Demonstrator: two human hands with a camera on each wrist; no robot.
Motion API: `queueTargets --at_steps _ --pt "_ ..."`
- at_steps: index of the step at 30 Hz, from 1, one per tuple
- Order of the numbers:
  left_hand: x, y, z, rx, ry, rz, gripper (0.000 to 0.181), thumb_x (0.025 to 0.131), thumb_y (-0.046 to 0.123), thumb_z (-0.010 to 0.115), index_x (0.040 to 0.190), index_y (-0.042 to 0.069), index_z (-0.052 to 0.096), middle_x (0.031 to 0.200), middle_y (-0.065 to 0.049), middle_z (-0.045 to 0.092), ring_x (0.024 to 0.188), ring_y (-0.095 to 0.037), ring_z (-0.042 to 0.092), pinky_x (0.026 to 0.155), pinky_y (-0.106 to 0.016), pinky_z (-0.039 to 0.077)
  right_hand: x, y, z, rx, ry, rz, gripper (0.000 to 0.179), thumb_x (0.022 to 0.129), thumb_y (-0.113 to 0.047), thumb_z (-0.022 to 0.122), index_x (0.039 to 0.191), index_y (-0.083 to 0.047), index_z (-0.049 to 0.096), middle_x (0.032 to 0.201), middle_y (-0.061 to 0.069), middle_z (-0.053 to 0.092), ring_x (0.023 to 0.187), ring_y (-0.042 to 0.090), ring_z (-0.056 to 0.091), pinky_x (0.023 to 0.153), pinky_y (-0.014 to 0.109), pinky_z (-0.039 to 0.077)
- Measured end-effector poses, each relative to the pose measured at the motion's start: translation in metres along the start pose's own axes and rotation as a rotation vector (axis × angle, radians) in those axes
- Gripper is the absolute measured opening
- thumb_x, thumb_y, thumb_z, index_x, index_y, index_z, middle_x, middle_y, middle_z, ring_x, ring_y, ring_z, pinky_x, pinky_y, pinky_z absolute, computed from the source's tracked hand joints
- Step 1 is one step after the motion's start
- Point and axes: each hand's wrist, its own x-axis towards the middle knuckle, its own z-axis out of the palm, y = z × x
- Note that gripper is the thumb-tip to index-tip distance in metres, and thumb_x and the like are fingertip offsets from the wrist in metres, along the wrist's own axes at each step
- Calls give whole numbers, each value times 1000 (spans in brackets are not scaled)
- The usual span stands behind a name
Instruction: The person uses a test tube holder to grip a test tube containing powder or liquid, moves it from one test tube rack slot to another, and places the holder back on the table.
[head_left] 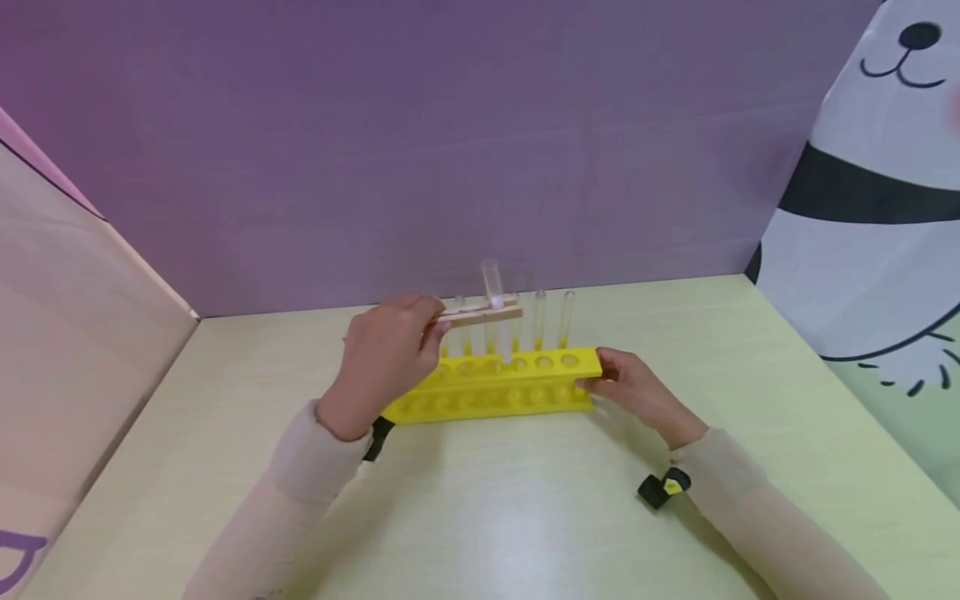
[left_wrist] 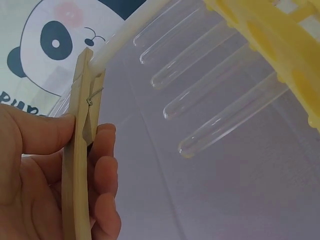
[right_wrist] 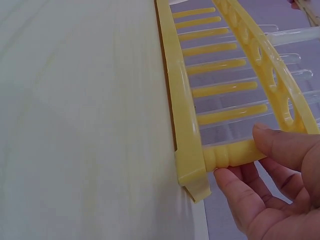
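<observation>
My left hand (head_left: 392,360) grips a wooden test tube holder (head_left: 483,316), thumb on one side and fingers curled round the other. In the holder's tip is a test tube (head_left: 491,279) with whitish stuff inside, slightly tilted, its lower end close over the holes of the yellow test tube rack (head_left: 491,408). The left wrist view shows the wooden holder (left_wrist: 80,165) near, with a wire at its head. With thumb and fingers, my right hand (head_left: 637,392) holds the rack's right end; in the right wrist view they pinch the end post (right_wrist: 235,154).
Several clear test tubes (head_left: 540,317) stand upside down on pegs along the rack's back. The pale wooden table (head_left: 510,517) ends at a purple backdrop (head_left: 450,150). A panda print (head_left: 877,275) hangs at the right, and a light panel (head_left: 67,308) stands at the left.
</observation>
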Motion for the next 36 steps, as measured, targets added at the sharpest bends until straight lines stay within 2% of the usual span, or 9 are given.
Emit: queueTargets --at_steps 10,20,27,36 --pt "2 1 4 -13 -3 7 16 88 21 65 94 6 71 81 -5 66 49 -14 48 37 -24 33 -1 -3 3 -12 9 -18 35 90 -3 60 122 7 53 121 22 57 96 21 55 79 18 48" --pt "2 6 12 -16 -23 -11 15 88 21 66 93 8 70 76 -2 63 52 -14 48 38 -23 33 -1 -2 0 0 5 4 35 90 -2 60 123 6 53 123 21 56 100 27 55 81 19 48" --pt "1 8 19 -9 -46 1 15 89 22 65 90 9 70 71 -1 59 50 -12 43 38 -23 32 -1 -2 1 14 -4 -8 34 90 0 59 123 7 53 122 21 57 101 28 55 81 19 48" --pt "2 10 23 -3 -48 13 14 88 21 66 90 8 70 75 -2 63 52 -13 47 39 -23 32 -2 -1 -1 -7 -5 -6 35 91 -3 60 124 5 53 123 19 56 102 27 54 82 19 47"
